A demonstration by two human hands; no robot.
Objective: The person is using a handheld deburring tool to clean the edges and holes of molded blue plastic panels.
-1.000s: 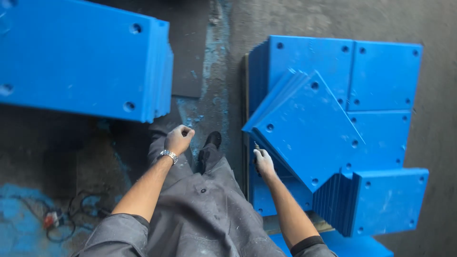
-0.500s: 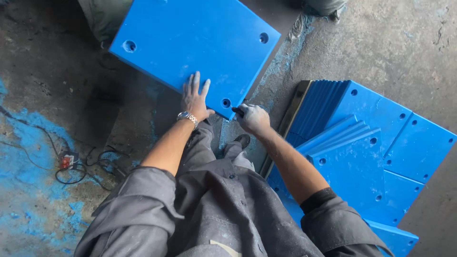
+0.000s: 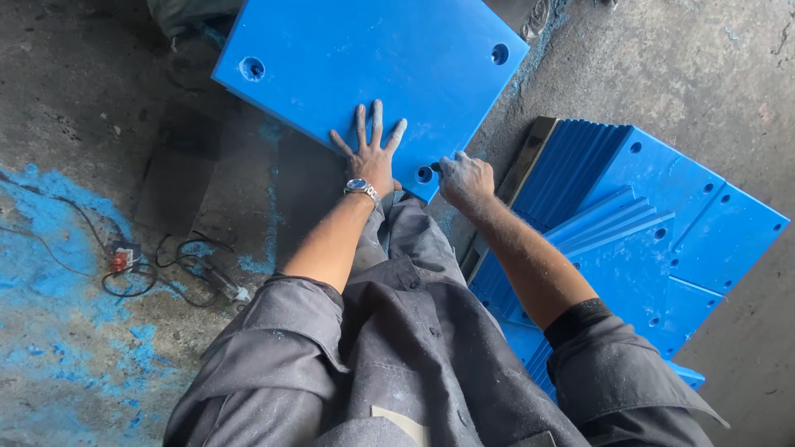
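Rough grey concrete floor (image 3: 83, 91), stained with blue dust at far left, tangled wires (image 3: 141, 269) nearby. Left hand (image 3: 370, 157) spread flat, fingers open, on a large blue panel (image 3: 373, 58) with corner holes. Right hand (image 3: 465, 180) closed, pinching that panel's near corner. Stacked blue panels (image 3: 654, 232) fanned out at right.

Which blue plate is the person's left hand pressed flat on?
The big blue plate lying alone ahead; the left hand rests on it, while the stacked plates go untouched.
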